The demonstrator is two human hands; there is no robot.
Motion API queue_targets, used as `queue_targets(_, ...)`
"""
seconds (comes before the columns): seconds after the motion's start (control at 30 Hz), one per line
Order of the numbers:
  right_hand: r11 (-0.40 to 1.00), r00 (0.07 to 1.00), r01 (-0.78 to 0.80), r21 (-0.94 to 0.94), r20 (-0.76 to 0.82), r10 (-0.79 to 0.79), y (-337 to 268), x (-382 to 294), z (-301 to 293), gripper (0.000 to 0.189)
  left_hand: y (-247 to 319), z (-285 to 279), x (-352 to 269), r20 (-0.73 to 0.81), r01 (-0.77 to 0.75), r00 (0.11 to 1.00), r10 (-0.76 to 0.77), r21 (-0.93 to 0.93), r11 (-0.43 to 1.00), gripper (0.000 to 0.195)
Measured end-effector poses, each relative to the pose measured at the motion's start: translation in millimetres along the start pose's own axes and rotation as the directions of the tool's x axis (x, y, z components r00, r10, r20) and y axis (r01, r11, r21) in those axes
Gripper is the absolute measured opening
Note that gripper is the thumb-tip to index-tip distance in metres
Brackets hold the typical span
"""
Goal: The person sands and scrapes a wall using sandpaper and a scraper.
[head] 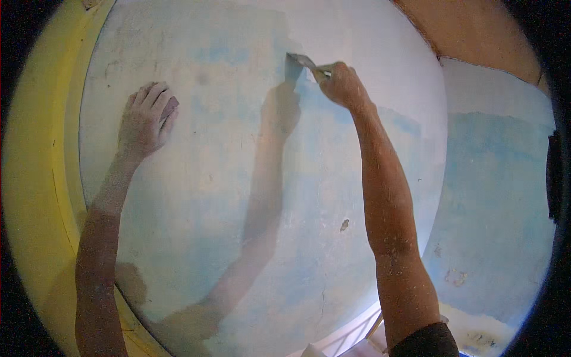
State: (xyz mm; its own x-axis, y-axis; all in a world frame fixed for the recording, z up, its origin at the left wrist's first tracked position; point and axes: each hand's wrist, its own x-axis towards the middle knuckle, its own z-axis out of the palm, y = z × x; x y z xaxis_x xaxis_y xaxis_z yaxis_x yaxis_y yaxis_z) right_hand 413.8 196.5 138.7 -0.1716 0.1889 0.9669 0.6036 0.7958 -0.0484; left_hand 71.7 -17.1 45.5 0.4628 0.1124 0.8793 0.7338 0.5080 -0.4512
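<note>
My right hand grips a putty knife by its handle. The blade points left, at the border between white coating and patchy pale-blue paint on the wall; whether its edge touches the surface is hard to tell. Farther left, dusty with white powder, my left hand lies over the same wall. Under its fingers it holds a small brownish piece, possibly folded sandpaper, mostly hidden by the hand. A shadow of the right arm and knife falls across the middle of the wall.
A yellow wall section borders the left side. At the upper right is a brown ceiling, above an adjoining blue wall. The main wall has a small chipped hole. A dark object stands at the far right edge.
</note>
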Motion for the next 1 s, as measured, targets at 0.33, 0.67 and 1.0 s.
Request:
queue_targets(0.33, 0.998, 0.997, 0.057, 0.039, 0.046, -0.059, 5, 14, -11, 0.037, -5, 1, 2, -0.008, -0.003, 1.0, 0.003, -0.012, 1.0, 0.041)
queue_targets(0.67, 0.998, 0.998, 0.015, 0.057, 0.056, -0.019, -3, 15, -19, 0.032, -1, -1, 3, -0.017, -0.008, 1.0, 0.008, -0.032, 0.999, 0.04)
queue_targets(1.0, 0.997, 0.997, -0.023, -0.076, 0.076, 0.029, -8, 39, -23, 0.032, 1, -3, 3, -0.004, 0.004, 1.0, -0.004, 0.037, 0.999, 0.039)
